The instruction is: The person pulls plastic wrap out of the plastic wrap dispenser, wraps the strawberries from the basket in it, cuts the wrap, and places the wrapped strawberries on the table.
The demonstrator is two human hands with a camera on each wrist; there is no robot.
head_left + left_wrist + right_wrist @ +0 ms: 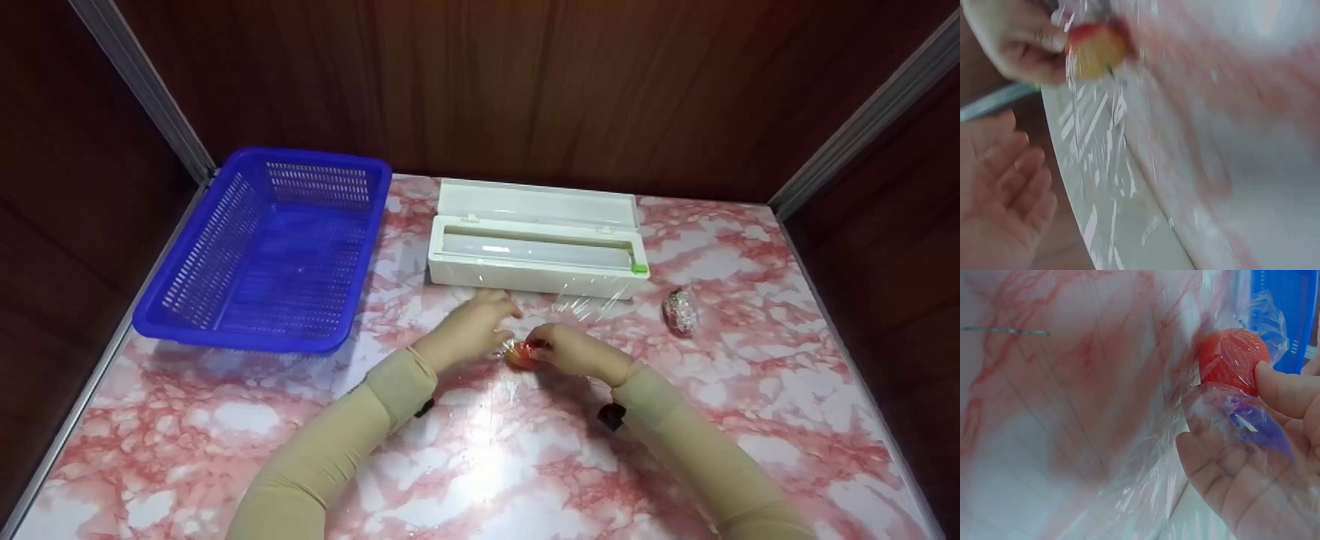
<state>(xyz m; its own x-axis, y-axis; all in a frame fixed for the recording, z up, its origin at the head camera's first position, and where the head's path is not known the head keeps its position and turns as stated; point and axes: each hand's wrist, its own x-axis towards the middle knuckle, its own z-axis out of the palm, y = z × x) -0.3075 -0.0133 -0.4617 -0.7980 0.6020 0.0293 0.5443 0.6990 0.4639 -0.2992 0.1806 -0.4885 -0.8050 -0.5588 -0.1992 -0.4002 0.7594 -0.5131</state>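
A small red and yellow apple (519, 355) with a short stem lies at the middle of the table, clear plastic wrap (1272, 326) crinkled over it. My right hand (577, 351) holds the apple at its side, the thumb pressed on its red skin through or beside the film. Just left of the apple, my left hand (472, 326) hovers with loosely bent fingers; its palm shows bare in the left wrist view. From the apple the film stretches to a white wrap dispenser (536, 279), whose lid stands back and whose roll is visible.
At the left stands a blue plastic basket (247, 343) with slotted walls. To the right on the marbled table (757, 405) sits a small crinkly wrapped lump (681, 311). A green slider (639, 268) is at the dispenser's right end. Dark wood panels enclose the table.
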